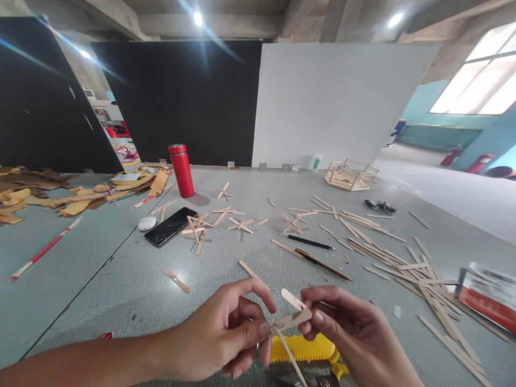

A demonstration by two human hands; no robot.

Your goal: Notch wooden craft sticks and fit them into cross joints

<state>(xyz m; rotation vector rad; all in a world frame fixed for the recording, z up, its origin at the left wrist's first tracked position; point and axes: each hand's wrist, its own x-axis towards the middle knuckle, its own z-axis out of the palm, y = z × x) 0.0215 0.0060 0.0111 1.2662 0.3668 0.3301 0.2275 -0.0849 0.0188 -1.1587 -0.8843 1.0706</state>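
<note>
Low in the middle of the view, my left hand (229, 336) and my right hand (346, 328) both pinch a small joined piece of wooden craft sticks (291, 317). One stick points up and left, another runs across, and a third slants down between my hands. Both hands have closed fingers on the sticks. Beneath them lies a yellow tool (302, 349), partly hidden by my hands.
Loose wooden sticks (382, 247) are scattered over the grey table. A black phone (169, 226), a white earbud case (147, 222), a red flask (181, 170), a black pen (309, 242), a stick-built frame (350, 174), cardboard scraps (48, 193) and a red-white box (489, 295) lie around.
</note>
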